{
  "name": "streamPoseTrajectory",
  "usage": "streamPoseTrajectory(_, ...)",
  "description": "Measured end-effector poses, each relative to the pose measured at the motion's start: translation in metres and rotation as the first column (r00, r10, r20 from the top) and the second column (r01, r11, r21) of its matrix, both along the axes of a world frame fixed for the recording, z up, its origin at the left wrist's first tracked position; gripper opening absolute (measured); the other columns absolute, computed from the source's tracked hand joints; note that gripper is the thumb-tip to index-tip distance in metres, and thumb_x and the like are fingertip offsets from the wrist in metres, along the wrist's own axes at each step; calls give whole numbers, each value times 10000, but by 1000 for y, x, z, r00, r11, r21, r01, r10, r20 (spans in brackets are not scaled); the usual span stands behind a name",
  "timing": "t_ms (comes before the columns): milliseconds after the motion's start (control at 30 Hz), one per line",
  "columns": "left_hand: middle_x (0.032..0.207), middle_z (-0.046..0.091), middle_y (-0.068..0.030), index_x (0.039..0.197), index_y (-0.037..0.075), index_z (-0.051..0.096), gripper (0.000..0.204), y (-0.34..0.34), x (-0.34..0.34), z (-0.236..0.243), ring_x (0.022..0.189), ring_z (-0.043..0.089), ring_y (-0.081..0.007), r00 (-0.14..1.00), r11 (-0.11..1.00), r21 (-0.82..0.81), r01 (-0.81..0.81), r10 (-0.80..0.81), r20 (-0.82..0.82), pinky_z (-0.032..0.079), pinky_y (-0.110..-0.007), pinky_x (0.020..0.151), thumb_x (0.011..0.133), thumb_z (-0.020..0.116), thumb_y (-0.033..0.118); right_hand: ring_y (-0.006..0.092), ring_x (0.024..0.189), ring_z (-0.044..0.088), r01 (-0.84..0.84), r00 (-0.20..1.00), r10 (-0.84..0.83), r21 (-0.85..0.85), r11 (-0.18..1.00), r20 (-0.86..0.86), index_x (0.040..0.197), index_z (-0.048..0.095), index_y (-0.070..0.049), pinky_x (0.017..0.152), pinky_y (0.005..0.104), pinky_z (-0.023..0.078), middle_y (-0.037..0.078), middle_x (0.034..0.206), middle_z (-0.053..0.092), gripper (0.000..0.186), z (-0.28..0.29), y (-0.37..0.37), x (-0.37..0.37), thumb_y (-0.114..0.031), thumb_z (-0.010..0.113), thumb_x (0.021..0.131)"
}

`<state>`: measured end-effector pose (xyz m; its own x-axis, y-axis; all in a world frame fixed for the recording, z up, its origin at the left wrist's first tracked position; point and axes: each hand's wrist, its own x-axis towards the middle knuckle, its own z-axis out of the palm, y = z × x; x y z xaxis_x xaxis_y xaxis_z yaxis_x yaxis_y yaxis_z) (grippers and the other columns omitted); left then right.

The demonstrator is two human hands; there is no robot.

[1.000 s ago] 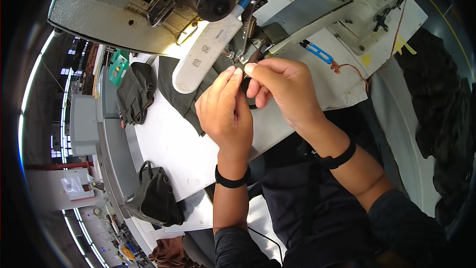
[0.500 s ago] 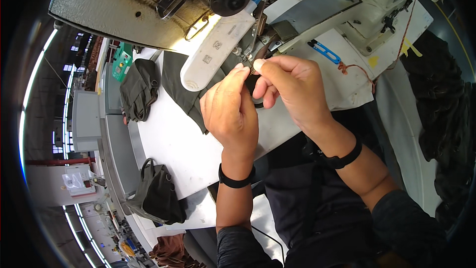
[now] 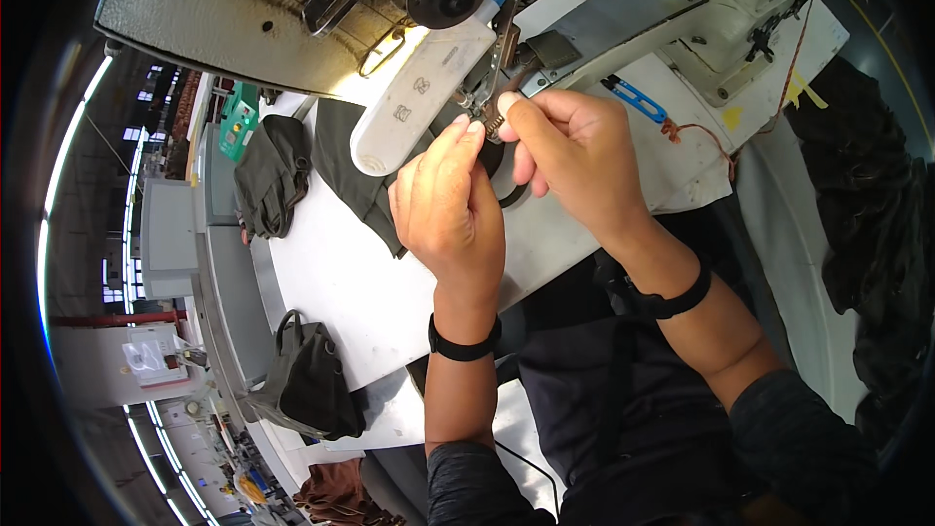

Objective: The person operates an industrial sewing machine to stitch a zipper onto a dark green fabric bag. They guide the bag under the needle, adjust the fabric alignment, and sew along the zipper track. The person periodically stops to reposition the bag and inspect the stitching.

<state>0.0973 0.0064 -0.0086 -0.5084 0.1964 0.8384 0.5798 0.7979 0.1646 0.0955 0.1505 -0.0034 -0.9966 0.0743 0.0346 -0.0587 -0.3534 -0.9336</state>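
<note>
At the needle end of a sewing machine [image 3: 243,15], my two hands are close together, fingertips almost meeting. My left hand [image 3: 443,205] pinches thumb against forefinger just below the machine's small metal parts. Slightly higher and to the right, my right hand [image 3: 579,156] also pinches, its other fingers curled. Whatever lies between the fingertips is too small to make out. A little coiled spring [image 3: 494,125] shows between the hands. Left of them is the machine's rounded white cover [image 3: 414,102], with dark green cloth [image 3: 355,180] lying beneath it on the white table [image 3: 336,282].
Blue thread snips [image 3: 638,97] on an orange cord lie to the right. Two dark bags [image 3: 268,175] [image 3: 310,385] rest at the table's left side, near a green box [image 3: 239,122]. Brown fabric [image 3: 341,495] sits lower left; dark cloth [image 3: 862,185] hangs at far right.
My right hand has risen a little, and its fingertips have drawn slightly away from my left ones, uncovering the spring. My left hand has shifted a touch to the left, still pinched.
</note>
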Motion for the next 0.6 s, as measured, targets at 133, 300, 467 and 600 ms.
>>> streamPoseTrajectory(133,1113,774,-52,1086,88,768,311,1,-1,-2,933,701,-205,999,1000,-19,-13,12,-39,501,-324,824,823,728,-73,45,492,528,191,950,-184,4,982,-251,986,707,18,461,207,401,30,637,653,192,0,1,-5,-172,681,1003)
streamPoseTrajectory(300,1098,772,-76,1084,64,765,278,0,1,1,936,708,-222,1000,1000,-8,0,0,-26,535,-339,829,841,731,-66,45,469,520,-83,982,98,99,992,-161,963,701,31,451,217,402,21,611,641,203,23,18,-24,-166,663,994)
streamPoseTrajectory(467,1058,773,-130,1065,11,757,252,4,1,-1,916,726,-265,999,996,80,51,-50,-15,567,-349,820,843,728,-105,48,438,488,-201,965,204,37,979,-164,894,686,26,427,231,386,13,570,617,216,21,24,-31,-166,649,986)
streamPoseTrajectory(600,1045,773,-143,1051,2,757,243,4,0,-2,900,728,-274,998,994,85,63,-62,-13,574,-350,798,840,729,-115,47,428,473,-132,967,159,142,981,-201,894,677,21,416,237,375,6,547,600,195,19,23,-29,-154,649,975)
